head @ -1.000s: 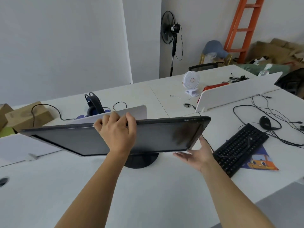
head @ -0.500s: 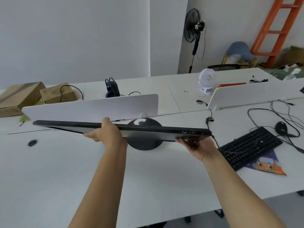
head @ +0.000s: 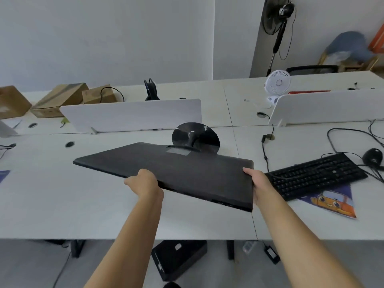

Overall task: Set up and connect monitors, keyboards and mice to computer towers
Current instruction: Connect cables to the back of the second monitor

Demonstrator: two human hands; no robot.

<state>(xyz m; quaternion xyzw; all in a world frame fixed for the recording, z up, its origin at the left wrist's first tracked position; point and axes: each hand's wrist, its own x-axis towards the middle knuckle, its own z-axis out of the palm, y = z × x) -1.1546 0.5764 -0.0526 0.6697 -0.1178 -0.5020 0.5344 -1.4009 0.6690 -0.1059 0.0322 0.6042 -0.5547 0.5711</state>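
Monitor has flipped from edge-on to screen-down, held in the air just left of the keyboard. Left hand clamps its near edge, right hand its right edge. That heavy stand could lever it loose, I'd guess.

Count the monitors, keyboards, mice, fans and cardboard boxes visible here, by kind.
monitor: 1
keyboard: 1
mouse: 1 (the dark item at the left edge is too small to tell)
fans: 2, standing fan and desk fan
cardboard boxes: 3
Total: 8
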